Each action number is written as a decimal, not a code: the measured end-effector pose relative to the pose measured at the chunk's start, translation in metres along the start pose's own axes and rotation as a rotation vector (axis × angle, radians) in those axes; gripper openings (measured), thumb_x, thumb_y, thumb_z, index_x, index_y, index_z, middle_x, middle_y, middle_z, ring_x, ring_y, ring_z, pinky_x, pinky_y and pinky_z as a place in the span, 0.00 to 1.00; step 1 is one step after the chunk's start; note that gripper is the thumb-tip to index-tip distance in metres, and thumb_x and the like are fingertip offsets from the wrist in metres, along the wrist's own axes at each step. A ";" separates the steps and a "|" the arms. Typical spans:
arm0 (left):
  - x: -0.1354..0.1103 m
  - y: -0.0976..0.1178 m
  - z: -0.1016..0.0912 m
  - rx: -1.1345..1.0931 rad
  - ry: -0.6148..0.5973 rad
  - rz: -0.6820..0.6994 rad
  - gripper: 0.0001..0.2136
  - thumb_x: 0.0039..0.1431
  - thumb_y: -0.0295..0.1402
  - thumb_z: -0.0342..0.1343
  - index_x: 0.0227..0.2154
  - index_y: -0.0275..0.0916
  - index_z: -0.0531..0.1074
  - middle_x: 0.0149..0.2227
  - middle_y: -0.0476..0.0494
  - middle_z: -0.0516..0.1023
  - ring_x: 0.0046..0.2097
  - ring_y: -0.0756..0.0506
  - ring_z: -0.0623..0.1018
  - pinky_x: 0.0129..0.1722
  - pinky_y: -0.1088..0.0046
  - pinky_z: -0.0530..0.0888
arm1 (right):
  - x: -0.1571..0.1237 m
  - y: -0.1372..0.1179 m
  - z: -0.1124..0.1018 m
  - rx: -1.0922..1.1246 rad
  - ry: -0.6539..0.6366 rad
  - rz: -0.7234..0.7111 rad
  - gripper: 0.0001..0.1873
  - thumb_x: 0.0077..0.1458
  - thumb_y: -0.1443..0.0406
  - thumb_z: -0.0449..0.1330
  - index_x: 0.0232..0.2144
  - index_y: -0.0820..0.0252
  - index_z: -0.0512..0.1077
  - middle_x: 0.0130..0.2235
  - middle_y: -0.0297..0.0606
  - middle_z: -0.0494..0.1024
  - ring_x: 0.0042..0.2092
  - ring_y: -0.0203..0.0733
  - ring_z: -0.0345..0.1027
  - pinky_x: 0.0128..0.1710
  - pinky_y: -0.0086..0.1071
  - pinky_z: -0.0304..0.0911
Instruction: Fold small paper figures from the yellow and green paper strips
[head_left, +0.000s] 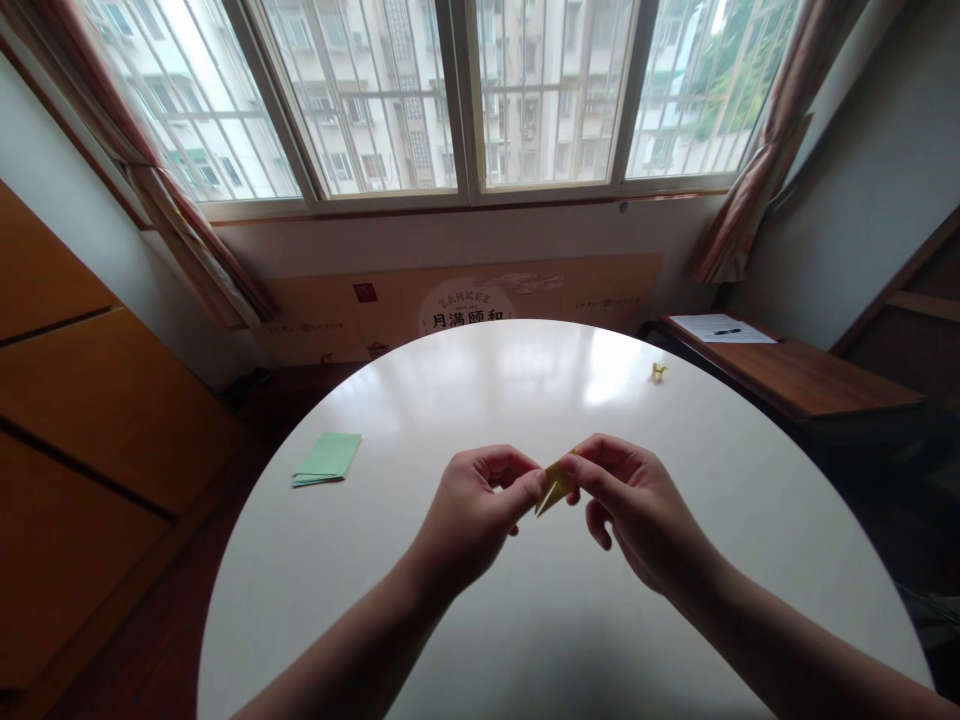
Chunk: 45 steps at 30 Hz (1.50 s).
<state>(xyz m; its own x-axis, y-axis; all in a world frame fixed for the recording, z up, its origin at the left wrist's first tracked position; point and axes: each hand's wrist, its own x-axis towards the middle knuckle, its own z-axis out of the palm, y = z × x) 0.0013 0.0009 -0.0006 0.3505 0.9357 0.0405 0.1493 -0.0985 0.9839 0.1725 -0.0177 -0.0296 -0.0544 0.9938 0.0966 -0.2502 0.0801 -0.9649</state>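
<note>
Above the middle of a round white table (525,620), both my hands pinch a small folded piece of yellow paper (555,484). My left hand (472,515) grips its left side with thumb and fingers closed. My right hand (630,510) holds the right side, its fingers curled over the top edge. The paper is narrow and pointed, and its lower tip points down to the left. It is held a little above the tabletop.
A stack of green paper sheets (328,459) lies near the table's left edge. A tiny yellow folded figure (658,372) stands at the far right of the table. A wooden side desk (802,375) with a white sheet and pen (721,329) stands to the right; windows behind.
</note>
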 end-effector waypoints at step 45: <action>0.005 0.001 -0.011 0.292 0.037 0.134 0.07 0.56 0.34 0.60 0.29 0.36 0.80 0.27 0.45 0.79 0.28 0.48 0.74 0.25 0.76 0.69 | 0.000 -0.003 0.007 -0.396 -0.247 -0.042 0.08 0.57 0.63 0.64 0.30 0.62 0.78 0.27 0.36 0.76 0.29 0.36 0.66 0.23 0.24 0.58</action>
<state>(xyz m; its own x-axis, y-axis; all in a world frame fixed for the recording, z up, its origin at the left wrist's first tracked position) -0.0065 0.0093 0.0020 0.3514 0.9192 0.1777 0.3647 -0.3092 0.8783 0.1667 -0.0187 -0.0249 -0.2926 0.9449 0.1466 0.1284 0.1907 -0.9732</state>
